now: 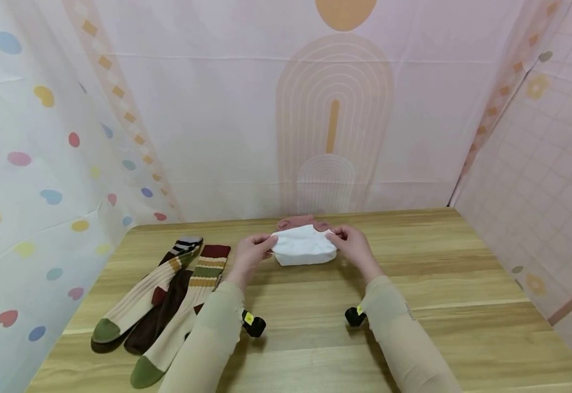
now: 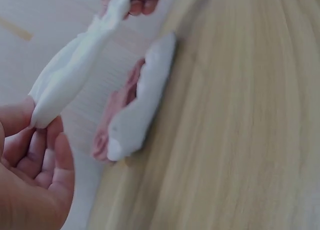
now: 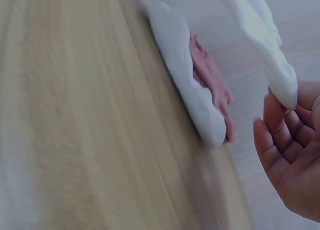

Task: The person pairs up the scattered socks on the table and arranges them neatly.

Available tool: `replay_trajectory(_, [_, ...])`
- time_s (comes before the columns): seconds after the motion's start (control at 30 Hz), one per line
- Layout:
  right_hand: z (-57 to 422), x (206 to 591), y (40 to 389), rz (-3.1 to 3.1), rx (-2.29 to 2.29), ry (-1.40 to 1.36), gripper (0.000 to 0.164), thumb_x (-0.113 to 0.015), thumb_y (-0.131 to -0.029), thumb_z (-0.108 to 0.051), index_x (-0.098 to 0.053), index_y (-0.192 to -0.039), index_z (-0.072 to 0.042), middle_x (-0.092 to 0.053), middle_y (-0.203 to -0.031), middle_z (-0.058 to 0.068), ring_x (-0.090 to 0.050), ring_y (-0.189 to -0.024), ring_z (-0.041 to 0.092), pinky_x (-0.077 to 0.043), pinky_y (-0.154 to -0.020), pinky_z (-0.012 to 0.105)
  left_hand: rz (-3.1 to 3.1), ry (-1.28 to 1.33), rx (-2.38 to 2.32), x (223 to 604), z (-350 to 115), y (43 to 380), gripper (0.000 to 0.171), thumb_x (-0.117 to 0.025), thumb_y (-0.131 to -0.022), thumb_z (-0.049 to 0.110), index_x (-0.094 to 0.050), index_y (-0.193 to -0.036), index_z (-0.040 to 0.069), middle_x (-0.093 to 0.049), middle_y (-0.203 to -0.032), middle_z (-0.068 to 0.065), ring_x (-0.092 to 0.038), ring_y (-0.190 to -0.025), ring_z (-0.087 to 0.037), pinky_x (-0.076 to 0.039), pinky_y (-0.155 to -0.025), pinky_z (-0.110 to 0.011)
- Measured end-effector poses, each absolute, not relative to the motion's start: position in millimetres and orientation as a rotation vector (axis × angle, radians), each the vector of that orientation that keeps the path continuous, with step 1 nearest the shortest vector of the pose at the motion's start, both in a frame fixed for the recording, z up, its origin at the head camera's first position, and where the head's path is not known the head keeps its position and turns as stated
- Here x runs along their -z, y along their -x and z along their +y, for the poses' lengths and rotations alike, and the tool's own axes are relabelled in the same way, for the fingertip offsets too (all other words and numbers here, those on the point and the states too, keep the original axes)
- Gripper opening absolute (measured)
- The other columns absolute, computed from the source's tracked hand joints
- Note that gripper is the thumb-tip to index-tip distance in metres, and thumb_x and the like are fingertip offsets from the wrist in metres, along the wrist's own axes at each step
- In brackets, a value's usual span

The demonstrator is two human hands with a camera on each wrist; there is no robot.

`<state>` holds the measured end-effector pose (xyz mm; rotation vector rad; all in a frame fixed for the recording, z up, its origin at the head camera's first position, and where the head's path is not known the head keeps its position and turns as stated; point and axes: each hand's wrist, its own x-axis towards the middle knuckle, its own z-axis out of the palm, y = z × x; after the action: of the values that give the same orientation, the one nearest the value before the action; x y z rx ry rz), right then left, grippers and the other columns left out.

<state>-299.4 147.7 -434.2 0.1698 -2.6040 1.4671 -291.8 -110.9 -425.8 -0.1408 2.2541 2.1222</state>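
A white sock point(image 1: 298, 239) is stretched sideways between both hands above the table. My left hand point(image 1: 250, 255) pinches one end with thumb and fingertips. At the other end, my right hand point(image 1: 355, 250) pinches it the same way. Below the held sock, a second white sock point(image 2: 145, 97) lies on the table near its back edge, partly covered by the first in the head view. Pink socks point(image 3: 210, 72) lie bunched against its far side; how many cannot be told.
Several long socks lie overlapping on the left of the wooden table point(image 1: 310, 338): cream ribbed ones with green toes point(image 1: 168, 341) and dark brown ones point(image 1: 160, 316). A patterned cloth point(image 1: 217, 136) hangs behind the table, with more cloth at both sides.
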Motion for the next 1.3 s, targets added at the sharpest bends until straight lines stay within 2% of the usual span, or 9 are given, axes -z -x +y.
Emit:
replay_trajectory(0.2, [149.5,438.9,306.5,-2.693,-1.341,-0.2,0.018,-0.068,-0.094,-0.019,-0.066,-0.092,-0.001,-0.061,-0.081,0.005,-0.054,-0.076,0.019,-0.045,-0.07,0.03,2.442,0.139,-2.026,440.8,-105.6,303.7,0.023,-0.073,-0.091,0.013,-0.07,-0.102,-0.007,-0.068,-0.088,-0.008,-0.06,-0.07,-0.011,-0.056,-0.073,-0.036])
replay_trajectory(0.4, [145.5,444.3,308.6,-2.739,-1.3,-0.213,0.016,-0.069,-0.093,-0.017,-0.066,-0.09,-0.002,-0.062,-0.082,0.006,-0.055,-0.076,0.02,-0.045,-0.071,0.033,2.646,0.215,-1.789,448.3,-103.6,308.7,0.023,-0.074,-0.09,0.019,-0.073,-0.097,-0.003,-0.068,-0.091,-0.01,-0.059,-0.08,-0.019,-0.05,-0.07,-0.029])
replay_trajectory(0.67, [137.9,453.0,312.3,-2.841,-1.156,-0.194,0.014,-0.068,-0.093,-0.018,-0.066,-0.091,-0.004,-0.062,-0.083,0.004,-0.054,-0.079,0.022,-0.045,-0.076,0.035,2.845,0.203,-1.546,453.6,-103.2,310.4,0.02,-0.073,-0.089,0.021,-0.074,-0.092,0.001,-0.069,-0.09,-0.008,-0.059,-0.086,-0.024,-0.047,-0.076,-0.035])
replay_trajectory(0.9, [138.4,451.8,310.9,-2.812,-1.153,-0.163,0.015,-0.068,-0.093,-0.017,-0.069,-0.097,-0.002,-0.065,-0.089,0.007,-0.058,-0.085,0.024,-0.048,-0.082,0.04,2.921,0.18,-1.454,449.2,-105.2,305.6,0.022,-0.071,-0.091,0.023,-0.073,-0.096,0.002,-0.069,-0.09,-0.008,-0.061,-0.085,-0.025,-0.048,-0.077,-0.038])
replay_trajectory(1.03, [137.3,443.7,309.0,-2.74,-1.127,-0.182,0.016,-0.066,-0.094,-0.016,-0.069,-0.099,-0.001,-0.065,-0.089,0.008,-0.059,-0.084,0.025,-0.049,-0.08,0.042,2.979,0.164,-1.434,441.8,-108.1,303.4,0.023,-0.069,-0.092,0.02,-0.071,-0.104,0.001,-0.069,-0.094,-0.009,-0.063,-0.088,-0.026,-0.049,-0.079,-0.04])
replay_trajectory(1.17, [133.8,434.5,306.7,-2.685,-1.111,-0.304,0.017,-0.066,-0.094,-0.015,-0.071,-0.103,0.0,-0.066,-0.089,0.009,-0.059,-0.083,0.025,-0.049,-0.078,0.041,3.069,0.033,-1.373,434.9,-105.4,301.8,0.022,-0.069,-0.091,0.015,-0.071,-0.108,0.001,-0.069,-0.096,-0.01,-0.063,-0.091,-0.026,-0.05,-0.081,-0.041])
replay_trajectory(1.3, [128.6,433.1,305.2,-2.673,-1.066,-0.429,0.014,-0.067,-0.093,-0.011,-0.073,-0.102,-0.001,-0.065,-0.086,0.007,-0.057,-0.082,0.023,-0.049,-0.078,0.04,3.253,-0.328,-1.152,431.1,-96.7,298.8,0.019,-0.072,-0.088,0.007,-0.074,-0.105,0.0,-0.07,-0.094,-0.012,-0.064,-0.089,-0.029,-0.051,-0.081,-0.044])
